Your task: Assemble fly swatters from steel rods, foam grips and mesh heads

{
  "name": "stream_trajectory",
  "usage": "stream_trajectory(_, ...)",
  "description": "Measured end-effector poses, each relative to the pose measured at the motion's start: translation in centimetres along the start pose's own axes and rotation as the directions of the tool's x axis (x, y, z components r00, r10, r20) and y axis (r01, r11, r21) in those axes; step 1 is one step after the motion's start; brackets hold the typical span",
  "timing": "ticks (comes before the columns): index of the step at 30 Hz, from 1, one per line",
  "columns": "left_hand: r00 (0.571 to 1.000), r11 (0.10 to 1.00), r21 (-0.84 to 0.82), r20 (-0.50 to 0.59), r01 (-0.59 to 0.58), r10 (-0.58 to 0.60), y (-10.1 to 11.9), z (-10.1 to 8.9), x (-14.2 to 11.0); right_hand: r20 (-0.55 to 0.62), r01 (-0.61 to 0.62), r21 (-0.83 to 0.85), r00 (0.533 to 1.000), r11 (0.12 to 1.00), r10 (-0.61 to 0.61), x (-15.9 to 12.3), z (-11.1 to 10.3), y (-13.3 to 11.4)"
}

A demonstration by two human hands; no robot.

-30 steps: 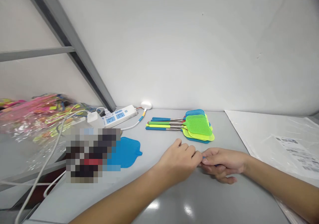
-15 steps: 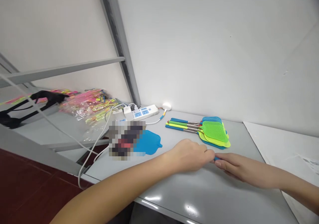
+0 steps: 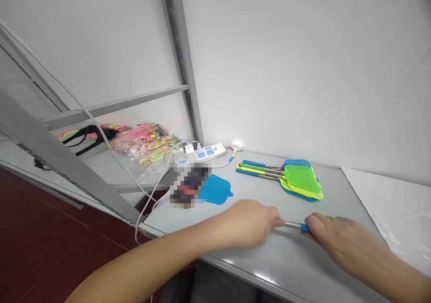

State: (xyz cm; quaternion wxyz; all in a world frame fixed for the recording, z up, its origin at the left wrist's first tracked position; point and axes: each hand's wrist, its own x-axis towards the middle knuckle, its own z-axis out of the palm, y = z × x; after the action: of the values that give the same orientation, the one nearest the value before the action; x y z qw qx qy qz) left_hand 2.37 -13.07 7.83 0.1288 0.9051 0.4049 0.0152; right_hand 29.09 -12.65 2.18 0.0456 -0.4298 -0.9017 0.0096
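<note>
Passage at 6 o'clock from the blue-gripped metal rod (image 3: 292, 224), over glossy grey tabletop (image 3: 292, 265) — multicoloured mesh-headed swatter pile (image 3: 301, 179) blocks 12.

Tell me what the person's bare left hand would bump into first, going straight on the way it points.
Following the thin silver metal rod it holds, the left hand would probably meet the blue tubular grip first, just before the right hand; depth is unclear.

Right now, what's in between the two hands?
The head view shows a metal rod and a bit of blue handle between the left hand and right hand.
</note>
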Motion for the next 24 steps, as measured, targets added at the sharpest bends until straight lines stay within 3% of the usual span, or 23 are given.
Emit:
stream_trajectory(2,0.997,0.987,-0.145,0.062,0.063,-0.055,-2.5,-1.5,-0.8,-0.038,-0.053,-0.035,0.998,0.998,0.052,-1.3,0.4,2.8)
stream_trajectory(4,0.996,0.981,-0.176,0.056,0.078,-0.069,-5.5,-3.1,-1.2,-0.042,-0.211,-0.069,0.977,0.975,0.209,-2.5,0.8,5.5)
stream_trajectory(6,0.996,0.981,-0.174,0.036,0.090,-0.085,-7.9,-4.3,-0.9,-0.029,-0.337,-0.019,0.941,0.941,0.336,-3.2,1.0,6.6)
stream_trajectory(8,0.996,0.983,-0.157,0.014,0.092,-0.091,-9.2,-4.7,0.2,-0.013,-0.290,0.099,0.956,0.952,0.292,-2.8,1.3,5.5)
stream_trajectory(10,0.996,0.989,-0.123,0.003,0.085,-0.085,-9.2,-4.1,1.9,-0.011,-0.167,0.177,0.985,0.970,0.172,-1.2,1.6,2.9)
stream_trajectory(14,0.995,0.996,-0.015,-0.036,0.091,-0.091,-8.0,-0.9,4.9,-0.074,0.068,0.107,0.995,0.992,-0.060,3.8,2.8,-2.0)
stream_trajectory(17,0.994,0.996,0.054,-0.086,0.068,-0.063,-7.8,1.4,5.8,-0.118,0.197,0.075,0.975,0.978,-0.187,7.2,3.5,-3.4)
stream_trajectory(20,0.992,0.994,0.105,-0.125,0.043,-0.030,-8.2,2.5,5.6,-0.166,0.181,0.042,0.971,0.983,-0.172,9.1,3.5,-3.7)
stream_trajectory(24,0.987,0.990,0.139,-0.163,0.031,-0.008,-8.6,2.4,5.1,-0.213,0.109,-0.002,0.971,0.994,-0.107,9.1,3.1,-3.0)
